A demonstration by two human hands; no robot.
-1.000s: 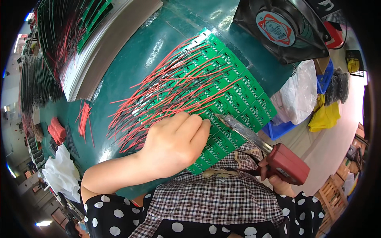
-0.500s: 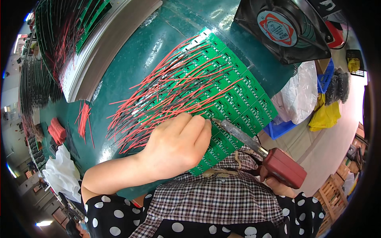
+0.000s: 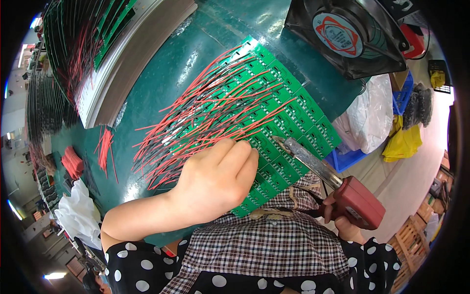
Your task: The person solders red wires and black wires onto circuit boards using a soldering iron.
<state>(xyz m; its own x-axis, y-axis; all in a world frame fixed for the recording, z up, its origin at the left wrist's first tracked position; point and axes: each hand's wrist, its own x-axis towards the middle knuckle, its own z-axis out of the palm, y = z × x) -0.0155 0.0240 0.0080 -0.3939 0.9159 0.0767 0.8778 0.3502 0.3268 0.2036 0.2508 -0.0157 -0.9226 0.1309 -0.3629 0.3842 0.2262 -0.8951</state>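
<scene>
A green circuit-board panel (image 3: 313, 143) lies slanted on the green table, with many small components on it. Rows of red and black wires (image 3: 205, 105) rise from it and fan out to the left. My left hand (image 3: 215, 174) is closed, resting at the panel's lower part beside the wires; its fingertips are turned under, hiding what they pinch. At the lower right, my right hand (image 3: 346, 229) grips the red handle of a soldering iron (image 3: 361, 203). The iron's metal tip points up and left over the panel, a little right of my left fingers.
A black fan (image 3: 342, 39) stands at the upper right. Stacked boards (image 3: 132, 63) with wires fill the upper left. Loose red wires (image 3: 105, 149) lie on the left, near a red bundle (image 3: 72, 161) and white crumpled plastic (image 3: 77, 210). Blue crates and bags sit beyond the right edge.
The soldering iron has shifted right, its tip moving away from my left fingers. My left hand stays almost in place. The panel and wires look about the same.
</scene>
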